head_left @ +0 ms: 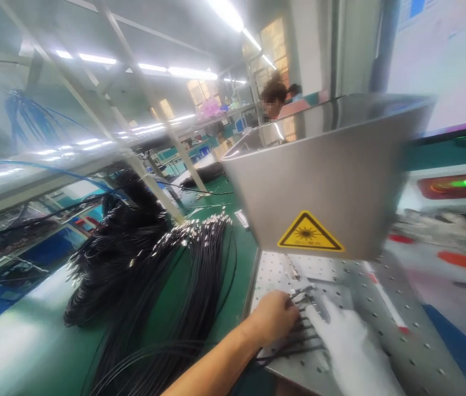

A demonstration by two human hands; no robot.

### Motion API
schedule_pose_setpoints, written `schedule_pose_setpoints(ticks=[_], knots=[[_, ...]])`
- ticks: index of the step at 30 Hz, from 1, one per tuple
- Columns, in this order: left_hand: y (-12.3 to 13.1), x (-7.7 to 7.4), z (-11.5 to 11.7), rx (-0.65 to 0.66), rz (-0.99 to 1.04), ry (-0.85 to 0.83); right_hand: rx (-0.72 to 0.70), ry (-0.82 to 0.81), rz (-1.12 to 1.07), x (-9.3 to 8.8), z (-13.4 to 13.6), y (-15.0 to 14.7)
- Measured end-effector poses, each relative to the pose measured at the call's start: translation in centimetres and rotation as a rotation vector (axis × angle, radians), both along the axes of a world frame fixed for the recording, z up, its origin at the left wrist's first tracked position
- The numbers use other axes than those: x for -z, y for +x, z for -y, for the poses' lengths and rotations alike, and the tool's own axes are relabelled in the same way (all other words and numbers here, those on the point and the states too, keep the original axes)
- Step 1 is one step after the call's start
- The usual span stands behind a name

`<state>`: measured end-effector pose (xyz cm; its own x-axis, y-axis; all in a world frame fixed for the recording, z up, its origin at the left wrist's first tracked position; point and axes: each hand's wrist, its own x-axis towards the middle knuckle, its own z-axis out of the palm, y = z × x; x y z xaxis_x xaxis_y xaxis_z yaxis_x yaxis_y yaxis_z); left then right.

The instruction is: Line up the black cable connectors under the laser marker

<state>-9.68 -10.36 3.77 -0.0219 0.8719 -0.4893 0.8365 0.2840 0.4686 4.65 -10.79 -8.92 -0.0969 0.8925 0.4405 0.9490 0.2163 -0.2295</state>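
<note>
My left hand [276, 318], bare, is closed around the end of a black cable [302, 290] with a metal connector, its fingertips partly hidden. My right hand [346, 335], in a white glove, lies just to the right, thumb and forefinger apart, tips at the connectors; it is somewhat blurred. Several black cables [311, 333] lie side by side between my hands on a perforated metal plate [385, 313]. Above the hands stands a grey metal hood [319, 187] with a yellow triangular warning label [310, 233].
A large bundle of black cables [212, 258] with metal ends lies on the green table [243, 275] at left, beside coiled cables [117, 258]. A white-and-red strip [387, 300] rests on the plate. A screen [443, 66] stands at right. Another person [273, 99] sits farther back.
</note>
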Motion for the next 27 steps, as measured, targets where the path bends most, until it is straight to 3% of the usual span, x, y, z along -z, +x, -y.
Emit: schedule_pose_setpoints(ticks=[12, 19, 27], knots=[[-1.1, 2.1, 0.1, -0.056, 0.187, 0.057, 0.046, -0.012, -0.005, -0.2, 0.0, -0.7], [0.3, 1.9, 1.0, -0.112, 0.07, 0.133, 0.013, -0.021, -0.007, -0.2, 0.3, -0.7], [0.5, 1.8, 1.4, -0.122, 0.082, 0.165, -0.155, 0.005, 0.151, -0.9, 1.0, -0.1]])
